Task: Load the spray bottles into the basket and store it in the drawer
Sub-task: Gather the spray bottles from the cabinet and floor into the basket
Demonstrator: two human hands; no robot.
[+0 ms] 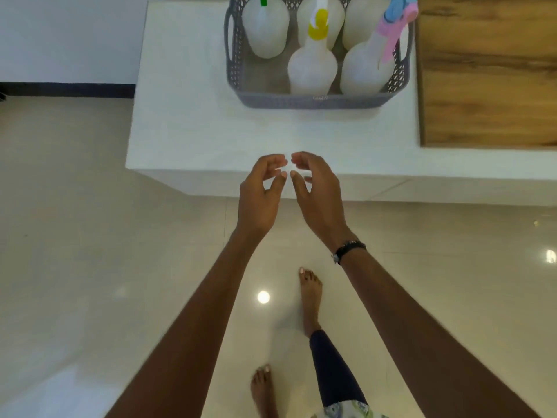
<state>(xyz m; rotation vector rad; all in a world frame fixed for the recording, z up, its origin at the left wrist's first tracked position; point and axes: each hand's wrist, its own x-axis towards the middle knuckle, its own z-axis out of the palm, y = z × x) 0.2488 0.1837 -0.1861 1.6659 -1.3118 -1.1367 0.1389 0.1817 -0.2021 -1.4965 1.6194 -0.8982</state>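
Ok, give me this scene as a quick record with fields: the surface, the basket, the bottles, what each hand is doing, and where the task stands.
surface: white counter, wood panel at its right
basket: grey basket on the counter
bottles: five white spray bottles upright in the basket; triggers green, yellow, pink, blue, one white
left hand: left hand empty, fingers curled, at the counter's near edge
right hand: right hand empty, fingertips near the left's
stage: bottles loaded; basket not yet lifted; no drawer seen
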